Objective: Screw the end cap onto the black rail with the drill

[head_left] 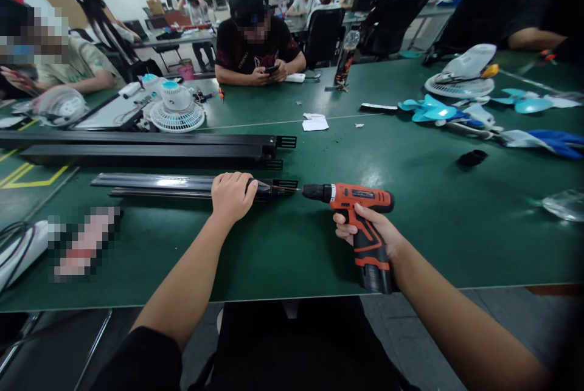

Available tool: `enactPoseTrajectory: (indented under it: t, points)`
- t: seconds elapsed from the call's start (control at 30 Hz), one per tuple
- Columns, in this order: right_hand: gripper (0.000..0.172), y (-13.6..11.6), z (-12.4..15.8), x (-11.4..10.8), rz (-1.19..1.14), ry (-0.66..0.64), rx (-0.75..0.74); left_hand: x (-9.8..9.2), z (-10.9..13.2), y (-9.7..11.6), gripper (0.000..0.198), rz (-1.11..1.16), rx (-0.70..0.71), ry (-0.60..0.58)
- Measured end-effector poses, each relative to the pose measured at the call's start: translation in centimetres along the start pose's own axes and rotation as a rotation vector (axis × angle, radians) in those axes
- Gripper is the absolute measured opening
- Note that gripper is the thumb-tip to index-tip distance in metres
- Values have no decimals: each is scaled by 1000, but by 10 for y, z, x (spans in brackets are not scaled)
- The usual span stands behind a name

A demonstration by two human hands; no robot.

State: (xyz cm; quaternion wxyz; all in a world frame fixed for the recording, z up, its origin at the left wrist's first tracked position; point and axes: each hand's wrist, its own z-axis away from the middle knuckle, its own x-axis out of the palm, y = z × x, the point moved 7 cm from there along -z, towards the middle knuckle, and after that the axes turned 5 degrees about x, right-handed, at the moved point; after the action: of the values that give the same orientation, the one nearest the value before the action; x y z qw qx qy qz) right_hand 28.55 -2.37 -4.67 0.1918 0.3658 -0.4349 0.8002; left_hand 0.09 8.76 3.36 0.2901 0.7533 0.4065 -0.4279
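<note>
My right hand [369,227] is wrapped round the grip of a red and black cordless drill [362,196], which points left. Its long thin bit [289,188] reaches to the slotted end of a black metal profile [155,180] lying on the table. Over that profile, near its right end, my left hand [232,196] is closed and presses down. Whether the bit's tip touches a screw is too small to tell. Behind it lie two longer black profiles [146,152], side by side, with slotted ends facing right.
A green table [292,257] spreads before me. White fan parts [177,111] stand back left, and blue fan blades [429,110] lie at the right. Paper scraps [314,122], a bottle [345,56] and a small black part [472,158] are farther off. A person [255,32] sits opposite, holding a phone.
</note>
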Motion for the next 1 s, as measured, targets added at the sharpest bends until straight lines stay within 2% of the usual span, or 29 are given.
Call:
enactPoseTrajectory:
  t: [1.0]
  points:
    - [35, 0, 0, 2, -16, -17, 8, 1, 1, -1, 43, 10, -9, -15]
